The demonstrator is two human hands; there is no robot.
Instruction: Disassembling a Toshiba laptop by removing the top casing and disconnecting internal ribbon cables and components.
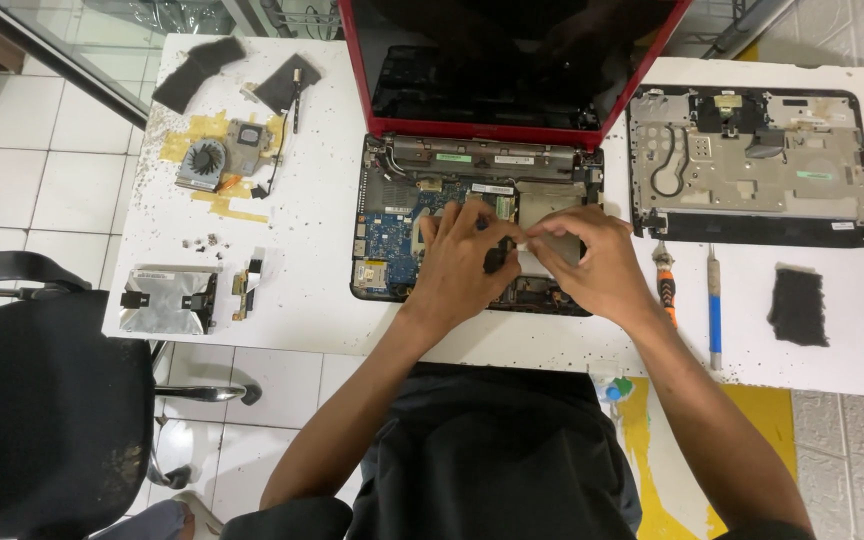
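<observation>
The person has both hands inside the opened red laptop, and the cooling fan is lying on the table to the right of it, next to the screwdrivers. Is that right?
Not quite. The head view shows the cooling fan lying on the table to the left of the red laptop, far from the screwdrivers, which lie to the right. The left hand and right hand are indeed both inside the opened laptop.

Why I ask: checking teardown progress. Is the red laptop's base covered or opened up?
Opened up: the laptop base shows bare blue circuit board, and the removed cover panel lies apart on the table.
</observation>
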